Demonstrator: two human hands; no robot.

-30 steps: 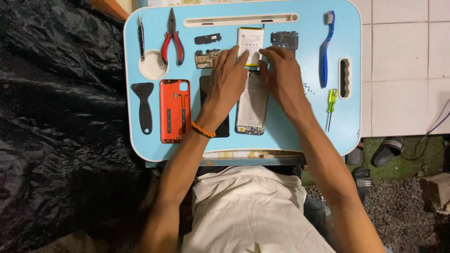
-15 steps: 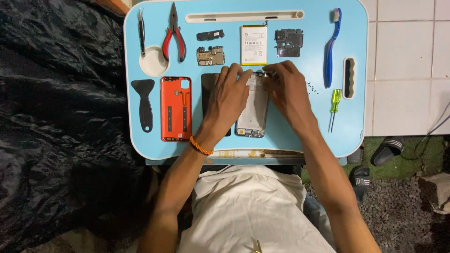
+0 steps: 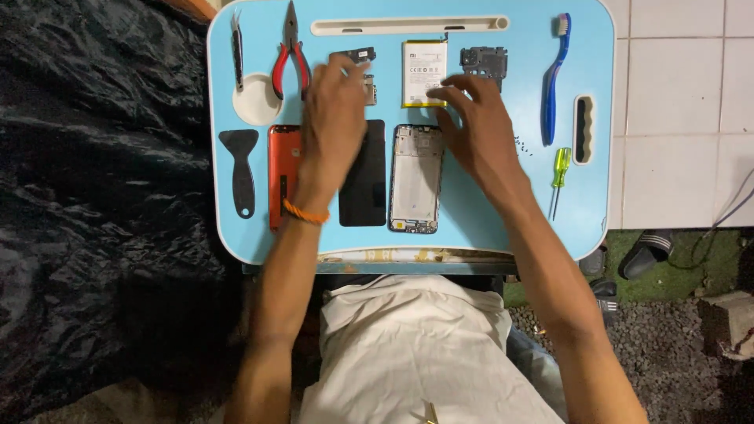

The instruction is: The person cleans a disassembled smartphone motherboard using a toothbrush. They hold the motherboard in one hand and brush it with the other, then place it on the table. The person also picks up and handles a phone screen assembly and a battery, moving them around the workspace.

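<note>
Head view: we look straight down on a light blue tray table (image 3: pixel 487 212) with a taken-apart phone laid out on it; every place below is told from the phone frame (image 3: pixel 416 179), which lies near the middle of the table.
Left hand: our left hand (image 3: pixel 334 118) lies flat, up and to the left of the frame, fingers spread loosely and closed on nothing; its fingertips reach a small dark part (image 3: pixel 355 56) and a circuit board (image 3: pixel 369 89).
Right hand: our right hand (image 3: pixel 475 129) hovers just right of the frame's top, fingers spread, gripping nothing; the fingertips touch the lower right corner of the battery (image 3: pixel 424 73).
Battery: directly above the frame, flat, pale face up.
Black panel: the dark screen panel (image 3: pixel 363 184) lies just left of the frame, side by side with it.
Orange cover: the orange back cover (image 3: pixel 283 169) lies further left, partly under our left wrist.
Camera plate: a dark plate (image 3: pixel 482 60) sits up and to the right of the frame.
Tools left: red-handled pliers (image 3: pixel 290 59), tweezers (image 3: pixel 236 49) and a black scraper (image 3: pixel 241 169).
Tools right: a blue toothbrush (image 3: pixel 554 74) and a green screwdriver (image 3: pixel 558 174).
</note>
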